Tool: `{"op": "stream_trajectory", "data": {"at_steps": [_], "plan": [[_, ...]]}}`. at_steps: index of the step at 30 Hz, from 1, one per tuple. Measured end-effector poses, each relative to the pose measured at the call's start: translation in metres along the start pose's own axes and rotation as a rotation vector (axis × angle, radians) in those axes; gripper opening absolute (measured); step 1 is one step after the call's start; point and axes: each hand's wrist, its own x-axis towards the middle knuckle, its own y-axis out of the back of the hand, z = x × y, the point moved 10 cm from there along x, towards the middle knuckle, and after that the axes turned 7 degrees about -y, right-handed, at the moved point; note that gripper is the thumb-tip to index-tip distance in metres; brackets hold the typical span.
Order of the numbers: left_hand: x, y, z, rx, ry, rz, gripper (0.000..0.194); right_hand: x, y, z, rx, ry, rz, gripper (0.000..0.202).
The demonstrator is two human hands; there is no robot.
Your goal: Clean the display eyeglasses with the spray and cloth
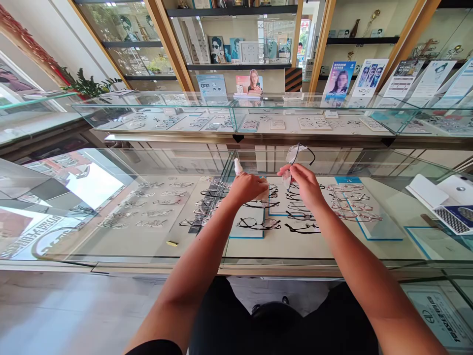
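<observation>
My right hand [305, 181] is raised over the glass counter, its fingers closed on a pair of eyeglasses [294, 155]. One dark temple arm of the glasses curves out to the right. Palm down, my left hand [250, 189] is closed, with a pale cloth-like patch [264, 191] at its fingertips. A small white bottle top [237, 166] sticks up just beyond its knuckles; whether the hand grips this is hidden. Under both hands, rows of eyeglass frames show in the case, among them a round dark pair [259, 224].
The glass counter [207, 249] runs across in front of me. More frames [151, 213] lie inside it at left, and others [354, 202] at right. A white box [449, 197] stands at the right end. A second glass case [236, 113] and shelves stand behind.
</observation>
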Motion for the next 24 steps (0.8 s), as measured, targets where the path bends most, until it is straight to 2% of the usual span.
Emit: {"op": "stream_trajectory", "data": {"at_steps": [3, 4, 8, 11, 13, 17, 24], "plan": [[0.002, 0.009, 0.007, 0.069, -0.029, 0.02, 0.019, 0.0, 0.0, 0.0, -0.003, 0.001, 0.0, 0.05], [0.002, 0.017, 0.01, 0.03, -0.039, 0.076, 0.018, 0.001, 0.001, 0.0, -0.002, 0.003, 0.0, 0.05], [-0.003, 0.054, 0.013, -0.272, -0.017, 0.358, 0.016, 0.001, -0.001, -0.001, 0.013, 0.008, -0.008, 0.05], [-0.005, 0.066, 0.014, -0.532, -0.006, 0.476, 0.026, 0.0, -0.003, -0.002, 0.001, -0.003, -0.016, 0.051], [-0.004, 0.066, 0.019, -0.699, -0.026, 0.478, 0.036, -0.001, -0.006, -0.005, -0.002, 0.015, -0.034, 0.05], [0.0, 0.054, 0.026, -0.956, -0.006, 0.398, 0.046, -0.006, -0.012, -0.015, 0.002, 0.078, -0.092, 0.047], [-0.001, 0.038, 0.018, -1.027, 0.086, 0.379, 0.047, -0.01, -0.019, -0.019, 0.028, 0.072, -0.159, 0.047]]}}
